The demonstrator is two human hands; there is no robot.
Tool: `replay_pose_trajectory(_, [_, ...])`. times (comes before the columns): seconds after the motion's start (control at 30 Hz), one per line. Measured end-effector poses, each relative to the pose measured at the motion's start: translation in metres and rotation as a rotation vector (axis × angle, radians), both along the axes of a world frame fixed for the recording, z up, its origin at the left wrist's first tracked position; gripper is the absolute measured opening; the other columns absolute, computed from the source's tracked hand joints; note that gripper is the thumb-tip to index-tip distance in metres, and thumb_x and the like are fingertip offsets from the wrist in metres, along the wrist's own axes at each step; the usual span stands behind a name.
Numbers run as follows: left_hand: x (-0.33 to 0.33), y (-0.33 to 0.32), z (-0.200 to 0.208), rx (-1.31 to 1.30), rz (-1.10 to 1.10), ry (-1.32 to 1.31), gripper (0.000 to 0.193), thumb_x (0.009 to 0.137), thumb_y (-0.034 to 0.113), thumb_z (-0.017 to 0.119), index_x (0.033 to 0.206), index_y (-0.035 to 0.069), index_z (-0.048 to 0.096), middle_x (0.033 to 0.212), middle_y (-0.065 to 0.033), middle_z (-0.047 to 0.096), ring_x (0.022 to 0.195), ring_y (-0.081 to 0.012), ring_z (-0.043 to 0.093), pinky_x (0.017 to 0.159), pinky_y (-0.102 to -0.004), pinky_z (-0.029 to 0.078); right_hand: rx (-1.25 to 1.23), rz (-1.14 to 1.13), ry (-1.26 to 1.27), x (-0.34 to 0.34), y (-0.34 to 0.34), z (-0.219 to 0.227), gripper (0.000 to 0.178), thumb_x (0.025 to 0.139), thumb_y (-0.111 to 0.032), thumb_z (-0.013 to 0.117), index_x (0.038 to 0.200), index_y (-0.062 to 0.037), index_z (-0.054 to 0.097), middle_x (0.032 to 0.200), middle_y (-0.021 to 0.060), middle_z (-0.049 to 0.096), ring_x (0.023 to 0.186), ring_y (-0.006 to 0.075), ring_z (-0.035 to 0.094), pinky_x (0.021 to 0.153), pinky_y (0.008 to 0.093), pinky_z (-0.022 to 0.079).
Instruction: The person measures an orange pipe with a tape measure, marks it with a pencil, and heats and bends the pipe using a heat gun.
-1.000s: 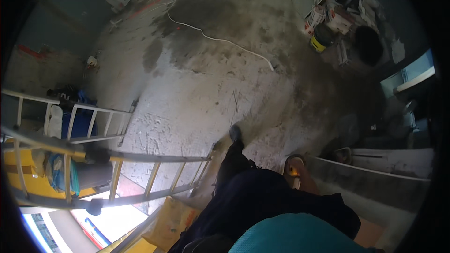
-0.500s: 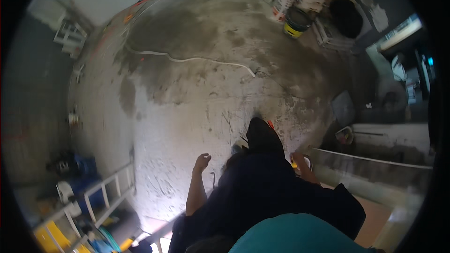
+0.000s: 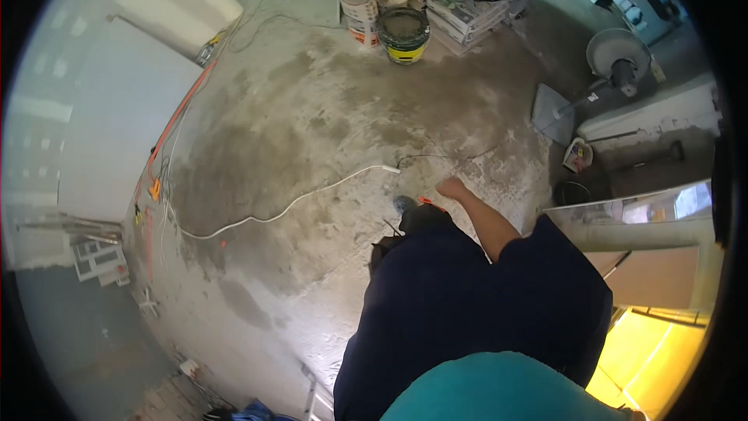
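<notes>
My right hand (image 3: pixel 450 187) is stretched forward over the concrete floor, right of centre, with the forearm bare. Its fingers look curled in; whatever they hold, if anything, is hidden. Nearest to it are an orange strip (image 3: pixel 431 203) by my dark shoe (image 3: pixel 425 220) and the end of a white cable (image 3: pixel 327 189) lying on the floor. My left hand is out of view, behind or below my dark blue shirt (image 3: pixel 436 304).
A black bucket with a yellow band (image 3: pixel 403 37) stands by stacked bags (image 3: pixel 360 12) at the back. At right are a pedestal fan (image 3: pixel 619 58), a small white bucket (image 3: pixel 577 156) and a ledge (image 3: pixel 654 210). Orange cable (image 3: pixel 175 121) runs along the left wall. A white frame (image 3: pixel 100 260) lies there.
The view has turned, so the bags and bucket have shifted left. My right arm has swung forward, away from a yellow and white thing beside it. My left hand has left the view.
</notes>
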State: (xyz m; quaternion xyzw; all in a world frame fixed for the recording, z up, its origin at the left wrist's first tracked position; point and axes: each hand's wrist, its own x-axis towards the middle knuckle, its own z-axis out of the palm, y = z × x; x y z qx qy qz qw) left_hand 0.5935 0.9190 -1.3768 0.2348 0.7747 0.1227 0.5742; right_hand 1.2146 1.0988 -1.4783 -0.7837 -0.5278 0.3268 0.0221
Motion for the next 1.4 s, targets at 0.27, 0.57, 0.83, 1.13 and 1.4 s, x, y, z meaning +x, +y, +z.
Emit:
replay_pose_trajectory(0.27, [-0.011, 0.213, -0.027, 0.013, -0.144, -0.109, 0.046, 0.099, 0.030, 0.065, 0.135, 0.002, 0.060, 0.114, -0.0120, 0.069, 0.094, -0.0229, 0.068, 0.078, -0.0365, 0.055, 0.320, -0.022, 0.469, -0.123, 0.294, 0.135, 0.048, 0.082, -0.043, 0.064, 0.091, 0.0035, 0.071, 0.087, 0.0242, 0.072, 0.077, 0.0385, 0.068, 0.074, 0.0462, 0.053])
replay_pose_trajectory(0.57, [-0.080, 0.532, -0.059, 0.256, -0.037, -0.269, 0.046, 0.097, 0.030, 0.067, 0.134, 0.002, 0.061, 0.114, -0.0116, 0.069, 0.095, -0.0236, 0.068, 0.078, -0.0376, 0.055, -0.137, 0.039, 0.760, -0.294, 0.419, 0.219, 0.049, 0.092, -0.054, 0.060, 0.091, -0.0096, 0.080, 0.082, 0.0058, 0.076, 0.078, 0.0193, 0.071, 0.073, 0.0344, 0.055])
replay_pose_trajectory(0.83, [-0.061, 0.791, 0.092, 0.594, -0.956, 0.123, 0.041, 0.103, 0.026, 0.060, 0.135, 0.001, 0.059, 0.124, -0.0207, 0.068, 0.113, -0.0298, 0.067, 0.095, -0.0397, 0.051, -0.012, 0.080, 0.738, -0.380, 0.557, 0.250, 0.069, 0.097, -0.067, 0.049, 0.096, -0.0051, 0.079, 0.092, 0.0107, 0.078, 0.088, 0.0229, 0.073, 0.084, 0.0362, 0.055])
replay_pose_trajectory(1.13, [0.053, 0.843, 0.137, 0.238, -0.264, -0.784, 0.074, 0.104, 0.063, 0.045, 0.157, 0.013, 0.033, 0.149, -0.0124, 0.047, 0.133, -0.0311, 0.051, 0.103, -0.0467, 0.049, -0.016, -0.431, 0.904, -0.445, 0.671, 0.214, 0.094, 0.097, -0.079, 0.026, 0.108, 0.0001, 0.076, 0.111, 0.0205, 0.074, 0.108, 0.0339, 0.069, 0.097, 0.0409, 0.051])
replay_pose_trajectory(1.4, [0.051, 0.868, 0.108, -0.020, -0.037, -1.034, 0.056, 0.104, 0.057, 0.045, 0.140, 0.014, 0.052, 0.133, -0.0091, 0.060, 0.122, -0.0263, 0.060, 0.098, -0.0496, 0.052, -0.025, -0.115, 0.672, -0.447, 0.687, 0.179, 0.099, 0.095, -0.081, 0.030, 0.120, 0.0059, 0.071, 0.130, 0.0314, 0.063, 0.125, 0.0443, 0.058, 0.107, 0.0484, 0.045])
